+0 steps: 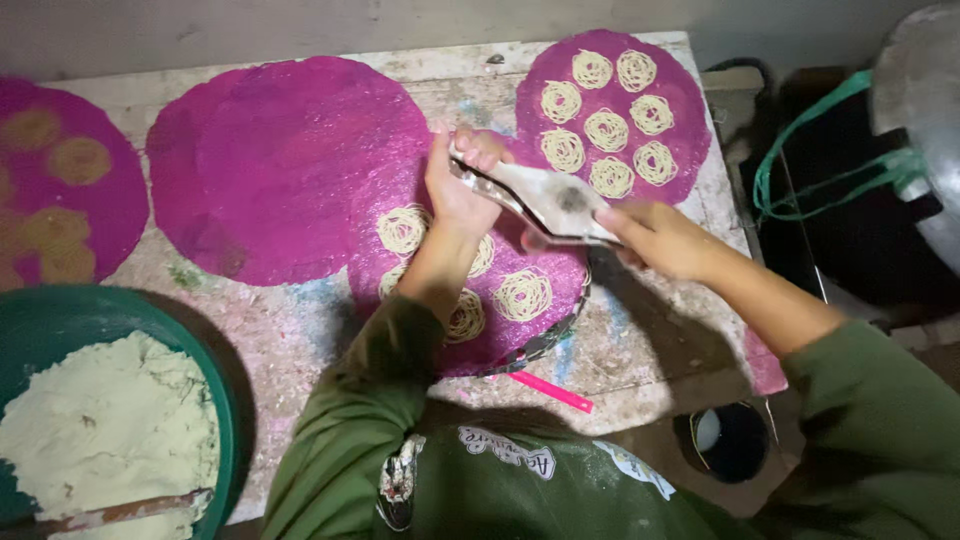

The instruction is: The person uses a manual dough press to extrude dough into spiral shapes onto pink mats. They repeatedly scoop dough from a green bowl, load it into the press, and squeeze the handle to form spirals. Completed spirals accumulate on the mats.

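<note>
Noodle press [545, 200] clamped in both hands — left hand [458, 185], right hand [662, 238]; far magenta mat [690, 110] carries seven coils, near mat [545, 330] about five — partly filled.

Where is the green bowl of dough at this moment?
In the head view, the green bowl sits at the lower left corner of the table, just below the empty pink mat and left of the person's left sleeve.
</note>
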